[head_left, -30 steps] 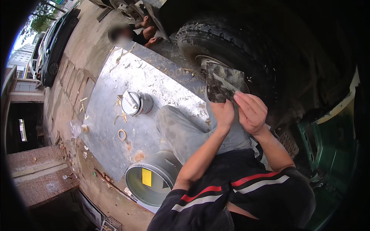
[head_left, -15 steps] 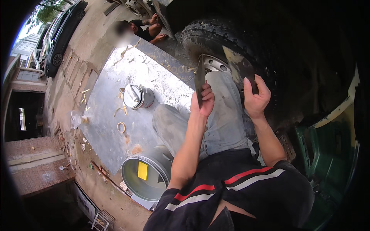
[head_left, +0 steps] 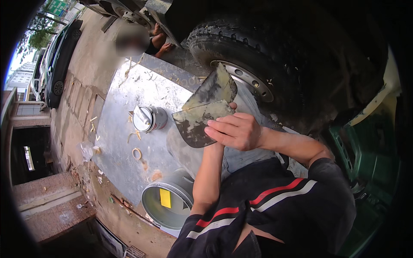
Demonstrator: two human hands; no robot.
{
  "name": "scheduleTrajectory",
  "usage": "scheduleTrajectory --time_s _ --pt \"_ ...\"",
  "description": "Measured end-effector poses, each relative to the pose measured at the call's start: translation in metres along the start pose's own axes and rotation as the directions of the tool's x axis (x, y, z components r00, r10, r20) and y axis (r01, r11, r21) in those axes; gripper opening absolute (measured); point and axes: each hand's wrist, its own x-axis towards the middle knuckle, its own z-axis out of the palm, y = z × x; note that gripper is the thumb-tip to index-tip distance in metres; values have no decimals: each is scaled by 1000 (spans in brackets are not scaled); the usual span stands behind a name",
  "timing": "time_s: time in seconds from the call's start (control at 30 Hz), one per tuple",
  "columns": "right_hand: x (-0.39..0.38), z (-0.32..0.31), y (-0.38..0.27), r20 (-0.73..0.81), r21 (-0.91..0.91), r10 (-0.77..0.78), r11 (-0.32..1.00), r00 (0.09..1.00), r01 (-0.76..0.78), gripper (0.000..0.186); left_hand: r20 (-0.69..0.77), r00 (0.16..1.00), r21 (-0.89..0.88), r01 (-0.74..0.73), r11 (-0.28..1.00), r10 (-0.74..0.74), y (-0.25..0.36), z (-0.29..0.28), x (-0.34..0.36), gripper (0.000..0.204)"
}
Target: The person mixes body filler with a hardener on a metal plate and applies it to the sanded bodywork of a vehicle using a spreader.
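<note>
Two wide putty scrapers smeared with dried filler meet in front of me. The upper scraper (head_left: pixel 214 87) tilts up toward the tyre. The lower scraper (head_left: pixel 194 125) lies under it, edge against edge. My right hand (head_left: pixel 238 130) closes over the lower scraper's handle end, fingers flat on the blade. My left hand (head_left: pixel 232 105) is almost hidden behind the right one; only a fingertip shows at the base of the upper scraper, and its forearm rises from below.
A truck tyre (head_left: pixel 258 51) stands just beyond the blades. On the grey metal sheet (head_left: pixel 124 142) sit a small tin (head_left: pixel 148 118) and a tape ring (head_left: pixel 137 153). A grey bucket (head_left: pixel 167 200) is near my knee. Another person (head_left: pixel 142 41) crouches at the top; a green crate (head_left: pixel 365 150) is on the right.
Both hands came down and left from the tyre and closed together; the two scrapers, held apart half a second ago, now touch.
</note>
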Motion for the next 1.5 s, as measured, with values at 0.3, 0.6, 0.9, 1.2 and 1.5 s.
scheduleTrajectory --time_s 0.3,0.6,0.9,1.2,1.5 --pt "-23 -8 43 32 -209 204 959 978 -193 25 -48 973 -122 220 968 -227 -6 3 2 37" --pt "-59 -56 71 -158 546 896 430 416 -719 10 140 980 -329 183 926 -144 5 30 10 24" --pt "-22 -38 26 -140 -51 280 956 950 -289 28 288 925 -512 369 776 -249 -1 12 13 24" --pt "-9 -22 27 71 -266 60 963 996 -39 17 -32 980 -223 183 957 -195 -11 35 2 29" --pt "7 -48 33 -179 57 566 823 805 -566 13 364 881 -321 425 846 -304 -8 25 9 27"
